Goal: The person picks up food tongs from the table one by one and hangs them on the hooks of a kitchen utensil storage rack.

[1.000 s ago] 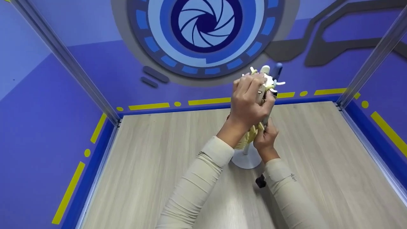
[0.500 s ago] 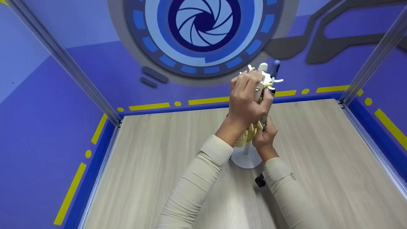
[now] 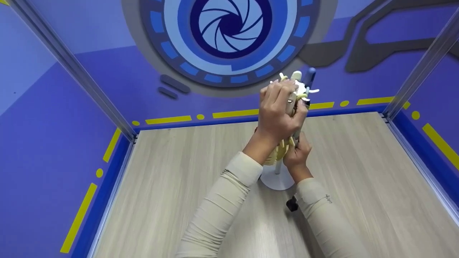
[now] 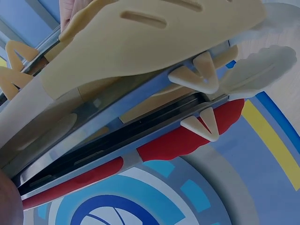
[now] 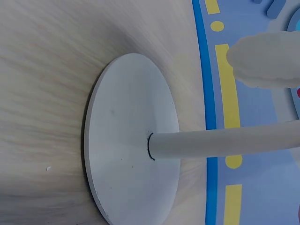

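Note:
In the head view, a carousel of kitchen utensils hangs from a stand (image 3: 300, 86) with a round white base (image 3: 273, 182). My left hand (image 3: 278, 111) curls round handles near its top, apparently at the hinge end of metal tongs (image 4: 136, 103); the other handles there are partly hidden. Lower down, my right hand (image 3: 298, 152) grips the hanging utensils, apparently tongs; its fingers (image 4: 70, 10) show at the top of the left wrist view. A cream slotted turner (image 4: 164, 42) hangs close by, beside a red utensil (image 4: 187, 133). The right wrist view hides the right hand's grip.
The stand's pole (image 5: 220, 140) rises from the base on a wood-grain table (image 3: 172, 186). A pale utensil head (image 5: 265, 61) hangs beside the pole. Blue printed panels (image 3: 100, 89) and metal posts (image 3: 82, 79) enclose the table. A black camera piece (image 3: 292, 204) sits at the right wrist.
The view has shifted slightly. My right hand has moved a little to the left over the last half second, while the left hand keeps its grip at the top.

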Available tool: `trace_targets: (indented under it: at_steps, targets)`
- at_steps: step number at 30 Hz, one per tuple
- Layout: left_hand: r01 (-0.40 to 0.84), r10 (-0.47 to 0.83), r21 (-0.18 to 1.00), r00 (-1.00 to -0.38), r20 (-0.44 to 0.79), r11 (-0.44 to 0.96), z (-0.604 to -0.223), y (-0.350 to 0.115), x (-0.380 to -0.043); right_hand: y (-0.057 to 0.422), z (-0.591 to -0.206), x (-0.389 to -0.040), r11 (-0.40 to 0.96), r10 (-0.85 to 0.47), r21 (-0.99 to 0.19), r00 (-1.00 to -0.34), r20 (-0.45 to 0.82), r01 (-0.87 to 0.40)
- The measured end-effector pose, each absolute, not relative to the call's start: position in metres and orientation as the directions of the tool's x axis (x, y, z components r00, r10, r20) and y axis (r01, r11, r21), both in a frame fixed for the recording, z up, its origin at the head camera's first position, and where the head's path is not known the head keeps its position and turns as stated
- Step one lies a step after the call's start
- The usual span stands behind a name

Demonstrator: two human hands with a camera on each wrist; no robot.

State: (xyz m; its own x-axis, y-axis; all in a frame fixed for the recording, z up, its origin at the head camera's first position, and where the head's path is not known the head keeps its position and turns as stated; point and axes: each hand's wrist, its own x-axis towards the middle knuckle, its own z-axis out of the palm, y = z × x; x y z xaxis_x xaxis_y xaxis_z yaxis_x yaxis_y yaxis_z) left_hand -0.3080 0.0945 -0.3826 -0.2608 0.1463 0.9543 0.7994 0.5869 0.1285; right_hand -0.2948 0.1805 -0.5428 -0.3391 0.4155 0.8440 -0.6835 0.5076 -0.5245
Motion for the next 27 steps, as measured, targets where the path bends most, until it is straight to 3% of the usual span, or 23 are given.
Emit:
trace_targets:
  at_steps: [9, 17, 21, 27]
  targets:
    - [0.802, 0.148, 0.121, -0.252, 0.956, 0.584, -0.382, 0.091, -0.308, 0.193, -0.574, -0.311, 0.544, 0.372, -0.507, -0.35, 0.86, -0.668]
    - [0.802, 0.18, 0.093, -0.243, 0.953, 0.59, -0.38, 0.082, -0.307, 0.208, -0.568, -0.301, 0.595, 0.188, -0.52, -0.523, 0.832, -0.613]
    - [0.814, 0.213, 0.105, -0.27, 0.939, 0.571, -0.379, 0.077, -0.303, 0.22, -0.564, -0.295, 0.667, 0.133, -0.497, -0.568, 0.812, -0.555]
    - [0.811, 0.278, 0.131, -0.341, 0.898, 0.571, -0.372, 0.071, -0.297, 0.238, -0.559, -0.288, 0.726, 0.089, -0.451, -0.579, 0.81, -0.519]
